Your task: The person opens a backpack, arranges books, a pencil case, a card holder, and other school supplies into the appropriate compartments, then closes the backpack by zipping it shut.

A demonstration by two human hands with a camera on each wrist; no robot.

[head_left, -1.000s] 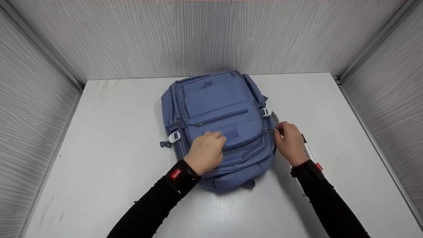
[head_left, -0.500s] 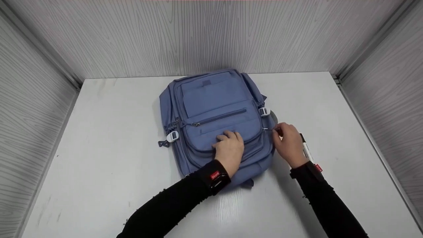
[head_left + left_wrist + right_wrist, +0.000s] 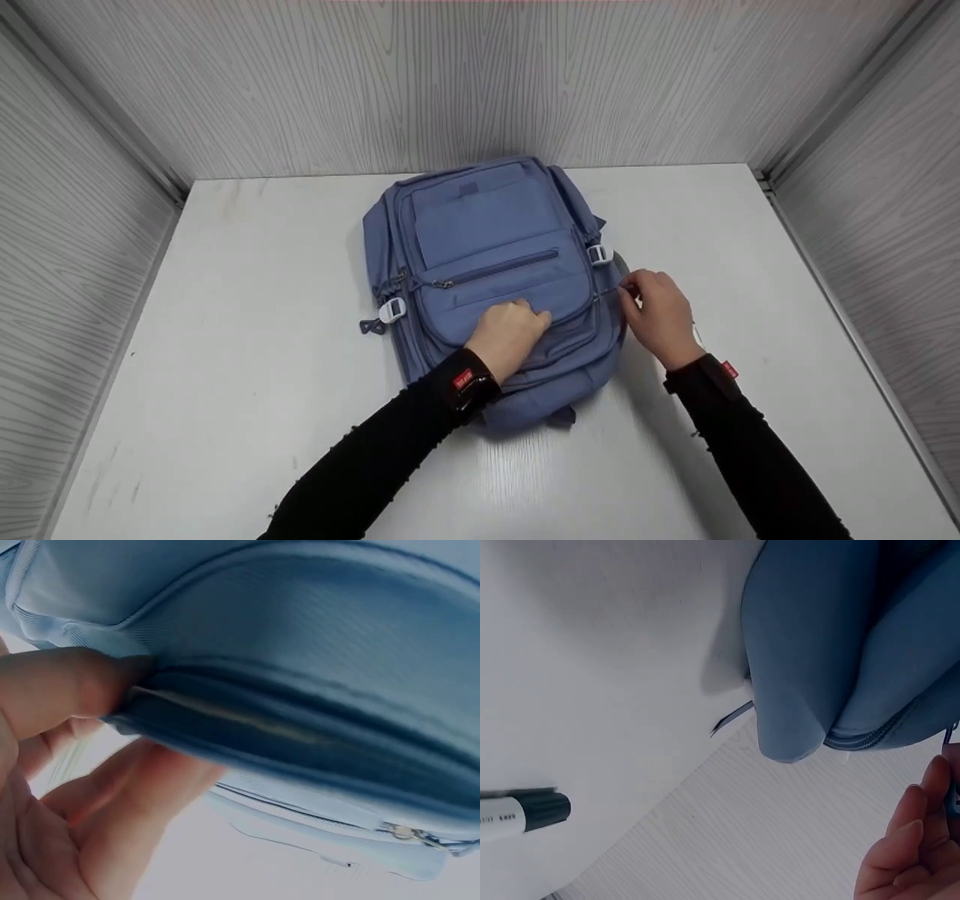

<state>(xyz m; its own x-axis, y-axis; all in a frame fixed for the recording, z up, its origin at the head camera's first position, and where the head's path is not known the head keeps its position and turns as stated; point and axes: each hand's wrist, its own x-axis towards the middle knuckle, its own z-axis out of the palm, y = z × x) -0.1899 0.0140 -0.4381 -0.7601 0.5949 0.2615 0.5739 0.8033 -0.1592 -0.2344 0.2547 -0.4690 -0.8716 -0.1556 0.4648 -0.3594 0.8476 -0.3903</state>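
A blue backpack (image 3: 495, 217) lies front side up, with zips and white buckles. My left hand (image 3: 506, 337) bends over its lower front. In the left wrist view its thumb and fingers pinch the edge of an open pocket (image 3: 315, 765), whose dark inside shows as a slit. At the backpack's right side, my right hand (image 3: 664, 315) pinches a zip pull between thumb and forefinger. This zip pull (image 3: 952, 799) appears at the right edge of the right wrist view, partly hidden by the fingertips.
A white marker (image 3: 502, 817) with a dark cap lies on the white table (image 3: 262, 315), right of the backpack; in the head view my right hand mostly covers it. Grey wood-grain panels (image 3: 480, 82) stand at the back and both sides.
My left hand shifts right across the pocket with fingers spread, then back slightly left, fingers now curled on the edge. My right hand keeps the zip pull and rises slightly, covering more of the marker.
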